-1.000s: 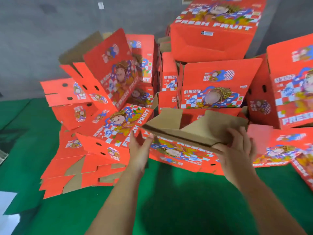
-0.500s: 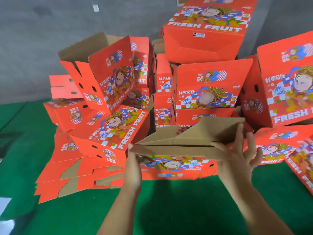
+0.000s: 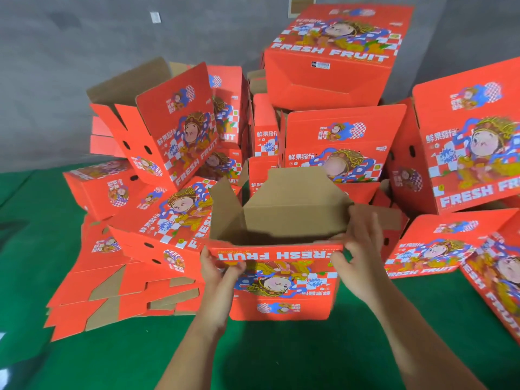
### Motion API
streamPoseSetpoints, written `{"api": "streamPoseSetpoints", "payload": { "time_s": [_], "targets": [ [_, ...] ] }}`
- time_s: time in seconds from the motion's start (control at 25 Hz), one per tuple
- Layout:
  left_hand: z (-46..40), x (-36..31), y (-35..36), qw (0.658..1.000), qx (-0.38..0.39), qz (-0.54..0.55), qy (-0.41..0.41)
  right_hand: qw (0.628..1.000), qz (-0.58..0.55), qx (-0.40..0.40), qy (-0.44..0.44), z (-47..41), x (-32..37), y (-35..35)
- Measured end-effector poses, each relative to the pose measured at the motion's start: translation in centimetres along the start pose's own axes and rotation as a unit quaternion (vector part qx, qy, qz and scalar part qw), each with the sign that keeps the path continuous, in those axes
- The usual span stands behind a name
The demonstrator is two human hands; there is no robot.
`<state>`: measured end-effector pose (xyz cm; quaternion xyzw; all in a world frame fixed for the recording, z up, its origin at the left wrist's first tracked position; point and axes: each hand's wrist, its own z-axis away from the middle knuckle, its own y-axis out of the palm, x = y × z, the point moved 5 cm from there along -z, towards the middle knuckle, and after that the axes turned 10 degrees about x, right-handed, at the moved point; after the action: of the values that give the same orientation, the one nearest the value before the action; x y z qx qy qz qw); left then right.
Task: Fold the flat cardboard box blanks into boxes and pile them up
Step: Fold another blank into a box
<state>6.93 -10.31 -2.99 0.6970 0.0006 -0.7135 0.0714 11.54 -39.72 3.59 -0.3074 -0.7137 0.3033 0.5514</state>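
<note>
A half-formed red box [image 3: 281, 280] with brown inner walls stands open-topped in the near middle, its printed near panel upside down, flaps raised at the far side. Beyond it a loose pile of folded boxes [image 3: 334, 142] spreads left to right, some tilted or on their sides, one box [image 3: 332, 60] at the very top. Flat blanks [image 3: 118, 294] lie stacked at near left, red with brown patches showing

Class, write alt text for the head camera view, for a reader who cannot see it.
Two hands hold a half-opened red box, its brown inside showing: the left hand grips its near left corner, the right hand its right rim. Behind it folded boxes are piled against a grey wall, with flat blanks stacked at left on green floor.
</note>
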Motion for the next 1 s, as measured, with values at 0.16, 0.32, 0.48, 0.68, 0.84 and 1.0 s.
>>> {"api": "streamPoseSetpoints", "payload": {
  "time_s": [0.16, 0.32, 0.48, 0.68, 0.84, 1.0],
  "targets": [
    [0.6, -0.2, -1.2, 0.987, -0.035, -0.146, 0.052, 0.978, -0.012, -0.135, 0.161, 3.0, -0.8, 0.8],
    [0.6, -2.5, -1.1, 0.982, -0.042, -0.162, 0.091, 0.969, 0.013, -0.116, 0.218, 3.1, -1.5, 1.7],
    [0.2, -4.3, -0.9, 0.979, 0.008, -0.166, 0.114, 0.953, -0.072, -0.018, 0.294, 2.3, -1.9, 2.6],
    [0.2, -6.8, -1.5, 0.945, 0.014, -0.276, 0.175, 0.924, -0.289, 0.032, 0.248, 2.6, -0.5, 3.5],
    [0.0, -6.8, -2.4, 0.945, 0.037, -0.284, 0.157, 0.938, -0.299, 0.061, 0.165, 2.4, -0.1, 2.4],
    [0.1, -6.6, -1.8, 0.942, 0.013, -0.278, 0.187, 0.959, -0.24, 0.068, 0.135, 2.5, -0.5, 2.2]
  ]
}}
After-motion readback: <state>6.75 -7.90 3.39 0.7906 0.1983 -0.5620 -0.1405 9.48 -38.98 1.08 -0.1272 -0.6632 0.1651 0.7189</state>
